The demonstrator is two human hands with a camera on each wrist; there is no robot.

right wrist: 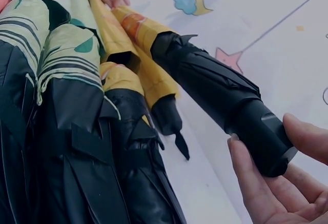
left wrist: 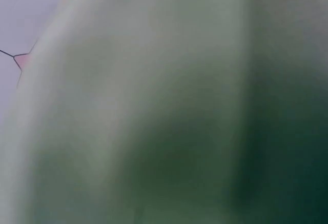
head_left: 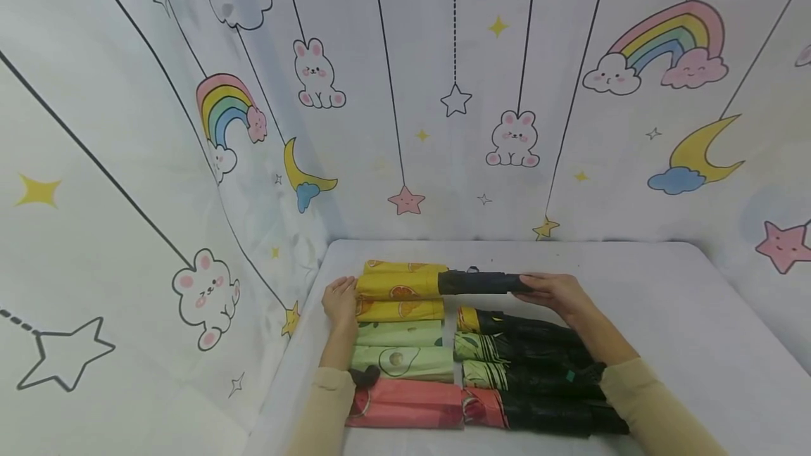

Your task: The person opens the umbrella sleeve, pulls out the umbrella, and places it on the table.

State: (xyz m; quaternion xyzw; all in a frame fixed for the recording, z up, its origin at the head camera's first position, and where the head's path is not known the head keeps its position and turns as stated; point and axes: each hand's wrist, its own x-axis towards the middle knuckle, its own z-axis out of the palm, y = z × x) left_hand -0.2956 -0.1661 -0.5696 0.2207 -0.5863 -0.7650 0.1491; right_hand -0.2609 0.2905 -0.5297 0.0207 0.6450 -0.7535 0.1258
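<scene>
A folded umbrella (head_left: 475, 282), its left part in yellow fabric with orange-slice prints and its right part black, is stretched between both hands above the white table. My left hand (head_left: 341, 301) pinches its yellow end. My right hand (head_left: 560, 294) grips the black end; in the right wrist view thumb and fingers surround the black handle (right wrist: 261, 137). Under and behind it lie more yellow pieces (head_left: 399, 310). Nearer are pale green avocado-print pieces (head_left: 405, 362) and a red watermelon-print piece (head_left: 412, 403). A blurred pale green surface (left wrist: 154, 80) fills most of the left wrist view.
Right of the printed pieces, several black folded umbrellas (head_left: 545, 378) with yellow, green and red ends lie in a row below my right forearm. The white table (head_left: 659, 301) meets a white cloth backdrop (head_left: 443, 160) printed with rabbits, stars and rainbows.
</scene>
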